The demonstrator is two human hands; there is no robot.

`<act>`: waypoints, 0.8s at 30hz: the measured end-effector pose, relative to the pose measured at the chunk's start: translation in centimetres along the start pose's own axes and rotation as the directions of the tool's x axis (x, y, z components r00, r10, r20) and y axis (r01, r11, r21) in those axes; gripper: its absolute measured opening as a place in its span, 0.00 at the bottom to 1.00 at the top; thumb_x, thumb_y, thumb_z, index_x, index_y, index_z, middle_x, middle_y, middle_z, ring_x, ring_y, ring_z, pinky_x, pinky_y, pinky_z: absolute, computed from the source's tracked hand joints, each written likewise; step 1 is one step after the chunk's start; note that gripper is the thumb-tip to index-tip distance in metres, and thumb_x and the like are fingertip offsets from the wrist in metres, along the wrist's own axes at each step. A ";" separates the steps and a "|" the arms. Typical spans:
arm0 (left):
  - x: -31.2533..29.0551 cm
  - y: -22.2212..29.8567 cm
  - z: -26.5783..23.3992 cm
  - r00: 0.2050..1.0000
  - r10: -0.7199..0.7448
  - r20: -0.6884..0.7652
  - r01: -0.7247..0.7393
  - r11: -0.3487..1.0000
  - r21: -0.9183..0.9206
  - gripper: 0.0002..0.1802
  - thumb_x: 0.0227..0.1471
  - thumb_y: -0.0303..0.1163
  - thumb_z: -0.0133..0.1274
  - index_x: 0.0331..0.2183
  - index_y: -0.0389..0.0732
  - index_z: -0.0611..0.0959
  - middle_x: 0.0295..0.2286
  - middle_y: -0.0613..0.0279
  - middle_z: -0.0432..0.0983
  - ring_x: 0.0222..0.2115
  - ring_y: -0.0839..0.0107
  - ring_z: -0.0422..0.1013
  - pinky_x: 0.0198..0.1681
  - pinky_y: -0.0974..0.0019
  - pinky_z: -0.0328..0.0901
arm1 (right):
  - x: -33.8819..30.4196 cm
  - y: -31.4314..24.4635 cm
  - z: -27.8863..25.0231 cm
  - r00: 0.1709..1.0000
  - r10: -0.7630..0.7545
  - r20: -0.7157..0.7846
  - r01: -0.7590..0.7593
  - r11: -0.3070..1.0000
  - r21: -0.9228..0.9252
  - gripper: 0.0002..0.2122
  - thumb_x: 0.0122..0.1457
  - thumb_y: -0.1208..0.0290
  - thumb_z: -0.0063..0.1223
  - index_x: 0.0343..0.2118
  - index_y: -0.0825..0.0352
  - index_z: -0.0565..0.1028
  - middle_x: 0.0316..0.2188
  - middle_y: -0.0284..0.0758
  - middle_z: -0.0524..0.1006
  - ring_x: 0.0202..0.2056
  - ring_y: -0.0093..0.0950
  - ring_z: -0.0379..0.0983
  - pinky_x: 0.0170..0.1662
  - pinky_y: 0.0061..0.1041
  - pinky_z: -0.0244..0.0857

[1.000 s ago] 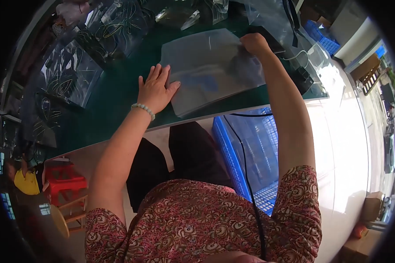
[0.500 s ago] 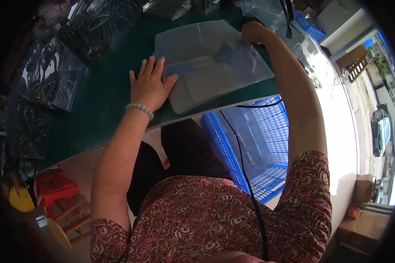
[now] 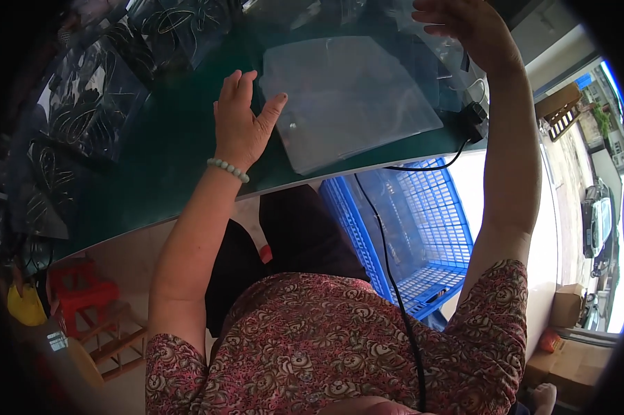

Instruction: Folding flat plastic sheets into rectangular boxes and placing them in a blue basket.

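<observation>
The clear plastic sheeting (image 3: 353, 97) in front of you lies flat near the front edge of the green surface (image 3: 180, 138). Your left hand (image 3: 241, 124) is at its left side, grip apart. Your right hand (image 3: 472, 31) is toward the far right corner; its grip I cannot tell.

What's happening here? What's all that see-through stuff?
Someone is working bare-handed at a green table. Clear plastic lies flat on it. The left grip is open by the plastic's left edge; I can't tell if it touches. The right grip is open too, up past the far right corner. A blue basket stands below.
</observation>
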State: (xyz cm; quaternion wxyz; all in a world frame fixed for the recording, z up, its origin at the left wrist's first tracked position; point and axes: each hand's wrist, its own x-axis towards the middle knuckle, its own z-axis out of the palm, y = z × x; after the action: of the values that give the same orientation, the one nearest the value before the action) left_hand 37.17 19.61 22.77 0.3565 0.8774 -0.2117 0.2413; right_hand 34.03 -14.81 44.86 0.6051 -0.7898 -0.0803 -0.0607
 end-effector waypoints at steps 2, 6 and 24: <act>0.5 1.4 -2.2 0.999 -0.033 0.002 0.033 0.989 -0.144 0.40 0.53 0.60 0.57 0.56 0.41 0.71 0.54 0.49 0.66 0.56 0.56 0.63 0.57 0.50 0.61 | -1.9 -1.0 1.7 0.991 -0.118 0.064 0.105 0.979 0.173 0.15 0.69 0.59 0.45 0.44 0.68 0.69 0.47 0.53 0.77 0.48 0.46 0.77 0.51 0.44 0.74; 2.0 2.9 -5.9 0.988 -0.151 -0.020 0.131 0.910 -0.393 0.42 0.49 0.60 0.63 0.57 0.43 0.71 0.50 0.53 0.68 0.52 0.62 0.65 0.52 0.60 0.64 | -3.9 0.2 3.6 0.904 -0.364 0.224 0.303 0.915 0.265 0.11 0.67 0.60 0.49 0.39 0.63 0.73 0.46 0.48 0.79 0.54 0.46 0.73 0.58 0.46 0.66; -0.4 -1.7 -16.9 0.944 -0.093 0.317 0.293 0.678 -0.674 0.34 0.52 0.37 0.67 0.53 0.34 0.68 0.33 0.64 0.77 0.38 0.78 0.70 0.47 0.75 0.65 | -2.5 8.5 18.3 0.834 -0.055 0.550 0.186 0.965 -0.186 0.54 0.46 0.34 0.63 0.70 0.62 0.52 0.67 0.50 0.57 0.67 0.44 0.55 0.66 0.49 0.53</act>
State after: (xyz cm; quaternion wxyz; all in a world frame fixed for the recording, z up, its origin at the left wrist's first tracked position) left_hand 33.18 33.09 32.24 0.6608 0.7116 -0.2382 -0.0143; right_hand 33.27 0.58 31.62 0.4567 -0.8330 -0.2894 0.1170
